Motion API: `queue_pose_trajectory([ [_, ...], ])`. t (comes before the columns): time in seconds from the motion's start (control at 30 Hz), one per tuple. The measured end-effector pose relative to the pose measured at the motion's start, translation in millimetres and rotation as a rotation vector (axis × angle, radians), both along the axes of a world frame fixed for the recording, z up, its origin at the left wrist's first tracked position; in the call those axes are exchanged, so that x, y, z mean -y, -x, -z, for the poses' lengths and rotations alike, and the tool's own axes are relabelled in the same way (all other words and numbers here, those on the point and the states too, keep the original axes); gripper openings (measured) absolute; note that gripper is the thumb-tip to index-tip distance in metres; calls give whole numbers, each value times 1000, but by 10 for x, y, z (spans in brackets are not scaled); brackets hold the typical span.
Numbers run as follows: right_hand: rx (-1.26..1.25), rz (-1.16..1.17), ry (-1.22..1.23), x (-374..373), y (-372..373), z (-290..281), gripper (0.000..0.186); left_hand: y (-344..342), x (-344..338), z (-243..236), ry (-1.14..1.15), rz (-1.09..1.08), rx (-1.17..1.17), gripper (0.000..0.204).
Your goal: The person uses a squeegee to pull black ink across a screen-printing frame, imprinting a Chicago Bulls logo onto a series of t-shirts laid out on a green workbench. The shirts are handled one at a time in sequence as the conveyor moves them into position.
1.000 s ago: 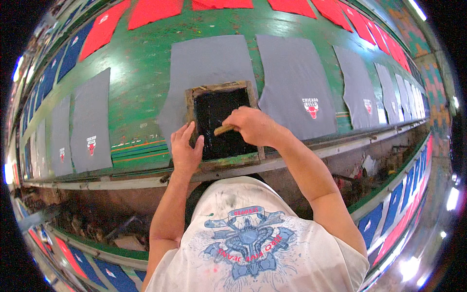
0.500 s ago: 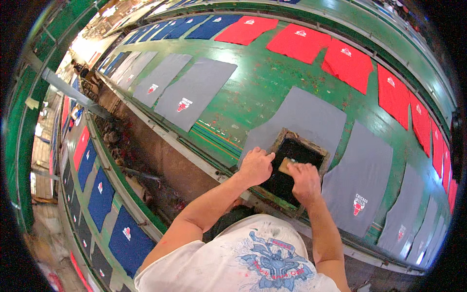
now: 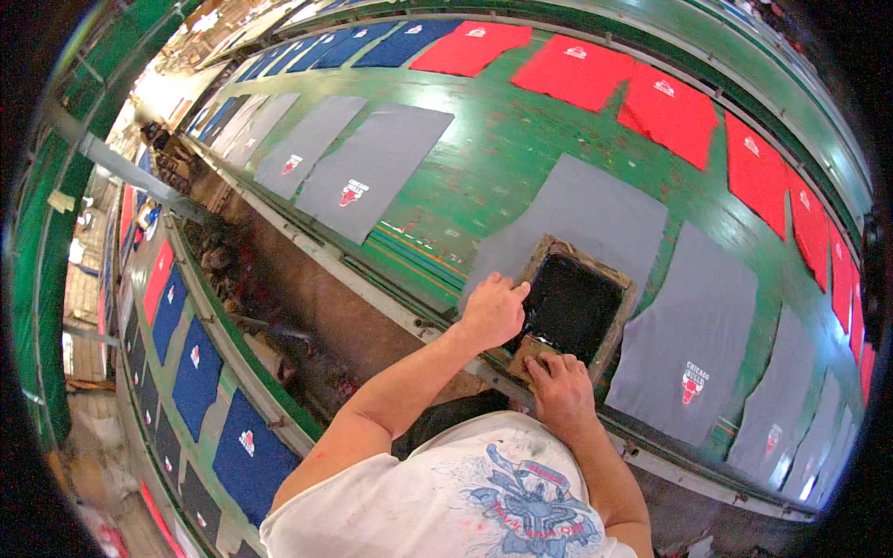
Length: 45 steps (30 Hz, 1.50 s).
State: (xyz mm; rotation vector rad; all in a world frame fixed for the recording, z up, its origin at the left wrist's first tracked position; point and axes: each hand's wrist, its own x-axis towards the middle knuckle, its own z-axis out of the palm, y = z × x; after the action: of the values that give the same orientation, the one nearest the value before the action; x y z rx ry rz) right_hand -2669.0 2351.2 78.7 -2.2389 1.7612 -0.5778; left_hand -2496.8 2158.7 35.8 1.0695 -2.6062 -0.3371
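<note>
A small wooden screen-printing frame [image 3: 590, 261] with black ink on its mesh [image 3: 577, 299] lies on a grey fabric panel [image 3: 600, 206] at the table's near edge. My left hand [image 3: 495, 312] is closed on the frame's left side, its index finger along the rim. In my right hand [image 3: 564, 389] is a wooden squeegee [image 3: 529, 353], held at the frame's near end. The squeegee's lower edge is hidden in the frame, and so is the fabric under the mesh.
More grey panels [image 3: 693, 316] with small printed emblems lie to both sides on the long green table [image 3: 465, 191]. Red panels [image 3: 572, 70] and navy panels [image 3: 409, 42] line its far side. Behind a dark aisle [image 3: 316, 325], another table holds navy pieces [image 3: 251, 456].
My right hand has drawn the squeegee from the middle of the frame toward me, to its near end. The left hand stays on the frame's left side.
</note>
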Motion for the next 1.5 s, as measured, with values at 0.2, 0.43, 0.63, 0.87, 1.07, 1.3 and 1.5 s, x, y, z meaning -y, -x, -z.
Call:
queue_pose_trajectory([
  [0.2, 175, 65, -19, -80, 51, -135, 49, -26, -45, -22, 1, 9, 1, 48],
  [0.43, 283, 260, 299, -197, 203, -146, 28, -87, -50, 26, -37, 8, -12, 51],
  [0.63, 334, 451, 353, -340, 211, -151, 14, -142, -11, 162, -125, 17, -234, 54],
  [0.87, 339, 688, 243, -457, 336, 113, 17, -81, -40, 514, -204, 13, -489, 62],
  [1.07, 596, 916, 3, -544, 391, 456, 43, -78, -49, 627, -224, 12, -535, 70],
  [1.3, 681, 925, -107, -547, 344, 590, 48, -74, -51, 687, -229, 17, -553, 72],
  [1.5, 685, 911, -162, -544, 283, 567, 49, -76, -73, 686, -224, 40, -569, 67],
])
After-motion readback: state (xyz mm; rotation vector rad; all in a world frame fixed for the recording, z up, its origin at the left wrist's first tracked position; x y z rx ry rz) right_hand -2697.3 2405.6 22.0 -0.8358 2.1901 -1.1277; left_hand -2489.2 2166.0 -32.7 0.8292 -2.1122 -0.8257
